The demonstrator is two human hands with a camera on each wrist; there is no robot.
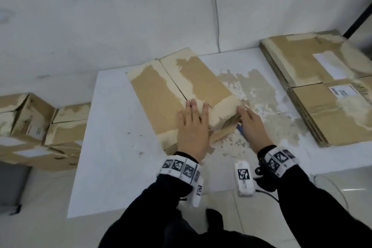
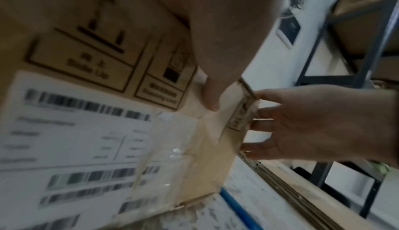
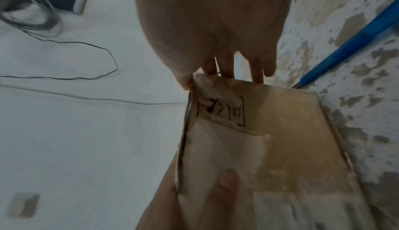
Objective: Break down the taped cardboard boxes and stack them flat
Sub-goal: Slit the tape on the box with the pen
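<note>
Dark sleeves [image 1: 314, 197] with marker-printed wristbands fill the bottom of the head view. Beyond them the left hand [image 1: 192, 129] lies flat on top of the box [image 1: 177, 94], fingers straight and slightly spread, thumb over the near side. That box stands on the white table [image 1: 112, 127], its top flaps closed along a centre seam, with pale patches of torn paper (tape residue, by the look of it) along its edges. The right hand [image 1: 252, 125] reaches to the box's near right corner, fingers extended, their tips touching the edge of the end flap [image 3: 218, 97]; whether they pinch it cannot be told. A blue pen [image 3: 349, 45] lies on the table just beside that corner, on a worn, flaking area of the surface. At the table's right end sits a stack [image 1: 322, 90] of flattened boxes. Off the left edge, more unbroken boxes [image 1: 40, 127] are piled, well apart from the hands.
</note>
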